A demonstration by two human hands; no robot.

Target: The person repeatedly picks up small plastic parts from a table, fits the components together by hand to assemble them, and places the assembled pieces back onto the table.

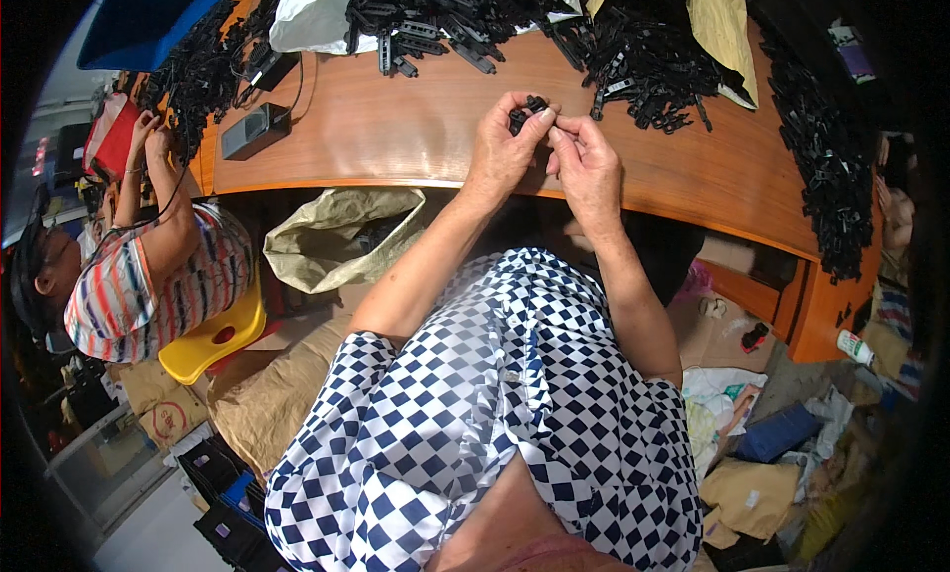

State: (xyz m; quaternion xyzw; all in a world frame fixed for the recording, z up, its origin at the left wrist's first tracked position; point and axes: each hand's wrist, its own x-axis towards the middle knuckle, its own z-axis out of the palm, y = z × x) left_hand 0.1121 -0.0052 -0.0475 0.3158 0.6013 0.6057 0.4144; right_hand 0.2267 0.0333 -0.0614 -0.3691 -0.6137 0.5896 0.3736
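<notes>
My left hand (pixel 500 154) is closed around small black plastic parts (pixel 534 104), which show between its thumb and fingers. Thumb and forefinger of my right hand (pixel 591 171) are pinched together, meeting the left fingertips. Whatever the right hand has between its fingers is too small and covered to name. Both hands are held over the front edge of the brown wooden table (pixel 396 127). Beyond them lie a pile of long black plastic pieces (pixel 421 33) on a white bag and a pile of thin black clip-like pieces (pixel 653 77).
A grey box-shaped device (pixel 255 132) with a cable stands on the table's left. More black parts (pixel 816 166) line its right edge. An open woven sack (pixel 336 240) hangs below the front edge. On the left, another person (pixel 163 275) sits on a yellow chair (pixel 213 334).
</notes>
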